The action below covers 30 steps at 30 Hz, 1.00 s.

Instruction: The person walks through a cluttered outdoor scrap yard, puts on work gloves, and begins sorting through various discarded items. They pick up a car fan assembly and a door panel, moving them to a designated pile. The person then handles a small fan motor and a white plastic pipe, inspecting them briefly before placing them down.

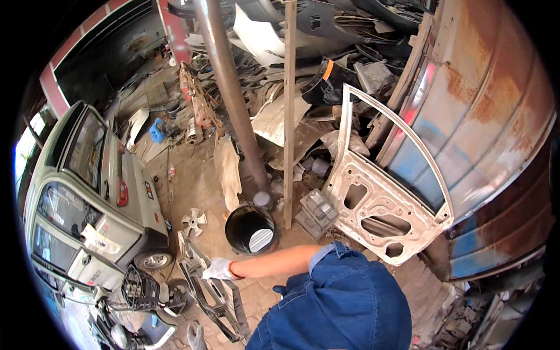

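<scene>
My right hand (pixel 219 269), in a pale knit glove, grips the upper edge of a long grey slotted frame (pixel 224 308), which looks like a vehicle grille or trim panel. The frame slants over the brick paving with large openings along it. Low in the picture, my gloved left hand (pixel 196 336) is beside the frame's lower part, its visible fingers stretched out and apart; the rest is cut off by the edge. My bare right forearm comes out of a rolled blue denim sleeve. A black bucket (pixel 235 229) stands just beyond my right hand.
A light-coloured van (pixel 128 198) and a motor scooter (pixel 137 291) stand at the left. A small white fan (pixel 194 222) lies near the bucket. A stripped car door (pixel 382 219) leans at the right by grey blocks (pixel 318 211). Metal posts (pixel 289 116) rise before piled scrap.
</scene>
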Each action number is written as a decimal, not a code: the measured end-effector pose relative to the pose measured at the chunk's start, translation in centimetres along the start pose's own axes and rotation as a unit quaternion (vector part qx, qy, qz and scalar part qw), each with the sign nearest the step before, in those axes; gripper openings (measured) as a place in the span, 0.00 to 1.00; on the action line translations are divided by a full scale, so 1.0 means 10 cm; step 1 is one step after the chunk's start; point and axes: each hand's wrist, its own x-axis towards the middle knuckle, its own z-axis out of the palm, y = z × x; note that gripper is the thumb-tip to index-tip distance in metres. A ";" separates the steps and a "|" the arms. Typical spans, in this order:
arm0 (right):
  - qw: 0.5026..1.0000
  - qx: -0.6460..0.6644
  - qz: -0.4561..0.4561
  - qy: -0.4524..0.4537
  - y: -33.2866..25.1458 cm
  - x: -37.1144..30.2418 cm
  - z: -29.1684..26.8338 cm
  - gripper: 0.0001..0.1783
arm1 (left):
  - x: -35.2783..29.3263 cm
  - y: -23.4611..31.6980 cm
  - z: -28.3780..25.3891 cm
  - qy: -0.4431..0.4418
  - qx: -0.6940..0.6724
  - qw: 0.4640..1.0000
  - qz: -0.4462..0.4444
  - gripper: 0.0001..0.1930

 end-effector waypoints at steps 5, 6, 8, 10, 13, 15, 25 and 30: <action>0.991 0.030 -0.119 0.061 -0.22 -0.08 0.46 0.20 | -0.68 -0.57 0.28 0.081 -0.313 0.925 -0.201 0.22; 0.993 0.015 -0.106 0.042 -0.27 -0.05 0.47 0.20 | -0.77 -0.66 0.41 0.088 -0.412 0.878 -0.226 0.22; 0.995 0.046 -0.089 0.010 -0.42 -0.13 0.44 0.19 | -0.90 -0.84 0.62 0.101 -0.574 0.773 -0.251 0.22; 0.990 0.109 -0.088 -0.020 -0.80 -0.51 0.23 0.17 | -0.99 -1.00 0.68 0.115 -0.669 0.693 -0.244 0.22; 0.970 0.215 -0.112 -0.005 -0.86 -0.72 -0.09 0.14 | -0.71 -0.97 0.64 0.103 -0.704 0.688 -0.145 0.17; 0.973 0.202 -0.109 0.021 -0.98 -0.94 -0.34 0.11 | -0.53 -0.82 0.56 0.205 -0.697 0.662 -0.188 0.18; 0.847 0.410 -0.184 0.282 -0.15 -2.79 -1.72 0.12 | 0.00 1.68 0.60 0.006 -0.654 0.755 -0.046 0.13; 0.690 0.357 -0.207 0.594 0.08 -3.91 -1.70 0.15 | 0.22 2.77 1.11 -0.167 -0.594 0.787 0.005 0.10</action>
